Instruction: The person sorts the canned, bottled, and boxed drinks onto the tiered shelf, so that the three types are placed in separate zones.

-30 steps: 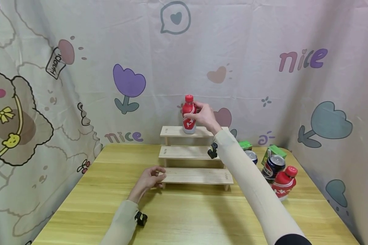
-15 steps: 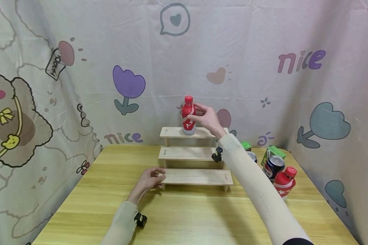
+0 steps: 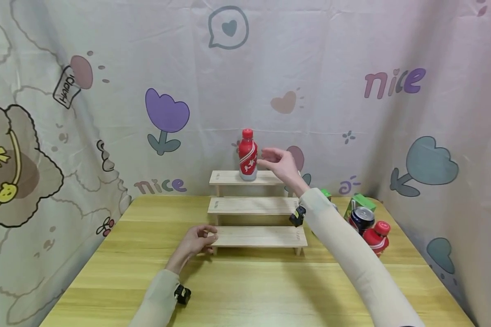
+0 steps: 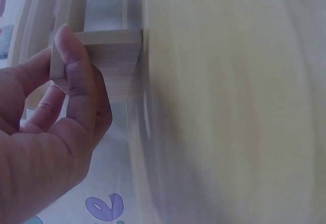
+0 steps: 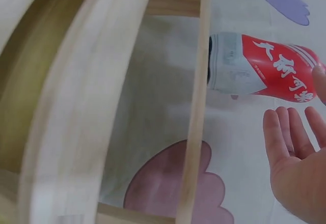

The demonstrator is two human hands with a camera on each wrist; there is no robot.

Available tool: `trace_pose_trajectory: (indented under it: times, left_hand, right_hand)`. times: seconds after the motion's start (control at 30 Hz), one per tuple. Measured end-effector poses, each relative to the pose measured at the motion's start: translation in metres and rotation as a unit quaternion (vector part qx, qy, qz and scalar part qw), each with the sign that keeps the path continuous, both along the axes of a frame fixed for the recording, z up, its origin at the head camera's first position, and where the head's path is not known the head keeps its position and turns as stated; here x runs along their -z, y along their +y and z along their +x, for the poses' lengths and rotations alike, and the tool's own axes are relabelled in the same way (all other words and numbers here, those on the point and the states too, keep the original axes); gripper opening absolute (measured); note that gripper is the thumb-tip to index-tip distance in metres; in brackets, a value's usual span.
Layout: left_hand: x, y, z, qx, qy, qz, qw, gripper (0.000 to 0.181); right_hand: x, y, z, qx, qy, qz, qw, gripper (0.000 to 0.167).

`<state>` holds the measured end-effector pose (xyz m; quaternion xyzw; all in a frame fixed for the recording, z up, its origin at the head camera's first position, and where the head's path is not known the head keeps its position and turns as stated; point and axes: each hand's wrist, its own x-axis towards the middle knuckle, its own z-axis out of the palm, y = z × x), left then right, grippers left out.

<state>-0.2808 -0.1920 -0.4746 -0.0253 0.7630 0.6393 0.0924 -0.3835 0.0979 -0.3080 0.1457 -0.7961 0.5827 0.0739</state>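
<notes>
Red-labelled drink bottle (image 3: 247,155), standing upright, long axis vertical, on the top board (image 3: 276,177) of a three-tier wooden rack (image 3: 249,205). Just left of the right hand (image 3: 284,164), easily the nearer one: relaxed and open, can't tell if touching at the thumb. Well ahead of the left hand (image 3: 194,240), pinching the lowest board's (image 3: 258,236) left end. Versus half a second ago: no more thumb across the bottle's front, now backed off rightward.

1. There's the bottle (image 3: 248,155), red cap, red label with white lettering, pale base, standing upright near the centre of the head view!
2. Below it, the pale wooden stand (image 3: 266,236): three stepped shelves, lower centre, bottle up on the top one!
</notes>
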Motion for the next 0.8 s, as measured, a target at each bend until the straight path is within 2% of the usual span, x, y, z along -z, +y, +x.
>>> trace_pose_trajectory:
  times: [0.17,0.37,0.47,0.8]
  left_hand:
    - [0.002,-0.003,0.0,0.004,-0.006,0.002,1.0,0.026]
    - [-0.001,-0.007,0.0,0.014,-0.002,-0.006,0.9999,0.029]
    - [-0.003,-0.008,0.0,0.019,-0.003,-0.011,0.9998,0.029]
    - [-0.002,-0.005,-0.002,0.026,-0.001,-0.013,0.9996,0.029]
  right_hand:
    - [0.01,0.008,0.012,-0.01,-0.009,0.004,0.9999,0.047]
    - [0.025,0.015,0.031,-0.038,-0.026,-0.002,0.9989,0.038]
    - [0.033,0.022,0.04,-0.034,-0.026,0.011,0.999,0.039]
    - [0.049,0.064,0.072,-0.021,-0.042,0.002,0.9989,0.042]
